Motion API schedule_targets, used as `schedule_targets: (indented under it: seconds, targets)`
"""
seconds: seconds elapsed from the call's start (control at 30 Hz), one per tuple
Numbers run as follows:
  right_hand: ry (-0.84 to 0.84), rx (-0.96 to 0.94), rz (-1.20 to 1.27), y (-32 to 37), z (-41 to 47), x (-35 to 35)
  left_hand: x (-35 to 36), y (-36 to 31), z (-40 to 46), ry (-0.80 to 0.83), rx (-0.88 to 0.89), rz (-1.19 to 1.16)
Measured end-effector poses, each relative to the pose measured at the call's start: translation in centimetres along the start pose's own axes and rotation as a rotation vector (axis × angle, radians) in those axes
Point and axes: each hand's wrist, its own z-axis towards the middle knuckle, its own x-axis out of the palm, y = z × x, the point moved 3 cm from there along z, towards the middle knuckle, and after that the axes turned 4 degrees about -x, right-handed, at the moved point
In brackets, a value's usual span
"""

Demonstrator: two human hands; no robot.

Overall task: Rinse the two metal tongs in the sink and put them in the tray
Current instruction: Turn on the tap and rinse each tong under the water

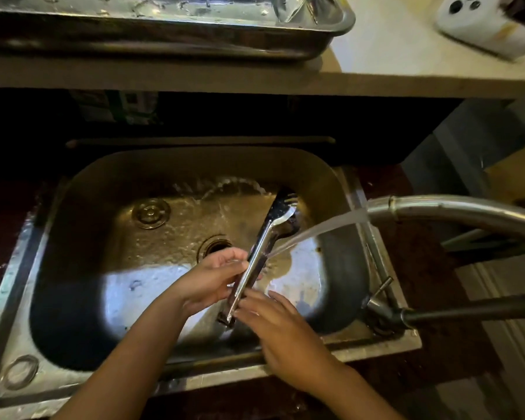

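A pair of metal tongs (pixel 262 250) hangs over the steel sink (pixel 82 225), its forked tips pointing away from me. Water from the faucet (pixel 455 212) strikes its middle. My left hand (pixel 212 278) grips the tongs around the shaft. My right hand (pixel 282 325) holds the near, hinged end with its fingertips. A metal tray (pixel 170 34) sits on the raised counter at the top; a shiny metal piece, perhaps the other tongs (pixel 311 6), lies in its right end, cut off by the frame edge.
Water pools around the drain (pixel 214 247) and a round stopper (pixel 150 213). The faucet's lever and base (pixel 382 301) stand at the sink's right rim. A white device (pixel 485 24) lies on the pale counter at the top right. Dark countertop surrounds the sink.
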Motion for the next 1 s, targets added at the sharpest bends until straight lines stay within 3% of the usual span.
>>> schedule_targets:
  seconds: [0.07, 0.17, 0.23, 0.3, 0.4, 0.5, 0.6, 0.67, 0.83, 1.0]
  targets:
    - [-0.141, 0.191, 0.246, -1.2, 0.2, -0.8, 0.1, 0.2, 0.0, -0.001, 0.003, -0.058]
    - [-0.521, 0.75, 0.781, -4.3, 1.0, -2.8, 0.3, 0.7, -0.3, 0.05, -0.026, -0.211]
    - [-0.494, 0.942, 1.189, -5.7, 1.8, -2.7, 0.8, 1.3, -0.7, 0.124, -0.061, -0.287]
    - [-0.469, 0.943, 1.326, -6.0, 2.6, -2.8, 1.1, 2.0, -1.2, 0.156, -0.09, -0.358]
    - [-0.56, 0.944, 1.184, -6.1, 3.2, -2.9, 1.1, 2.5, -1.7, 0.083, -0.118, -0.322]
    - [-0.642, 1.002, 1.007, -6.2, 3.4, -3.0, 0.9, 2.2, -2.0, -0.154, -0.034, 0.089]
    - [-0.706, 1.025, 0.909, -5.8, 3.4, -3.0, 1.9, 1.7, -2.4, -0.323, 0.157, 0.525]
    - [-0.71, 1.004, 0.883, -5.3, 3.4, -3.1, 2.5, 1.9, -2.5, -0.39, 0.217, 0.67]
    - [-0.747, 0.931, 0.842, -4.8, 2.0, -3.9, 1.9, 2.5, -3.3, -0.18, 0.071, 0.244]
    - [-0.737, 0.893, 0.601, -5.9, -0.2, -4.9, 0.6, 2.4, -4.7, -0.085, 0.0, 0.093]
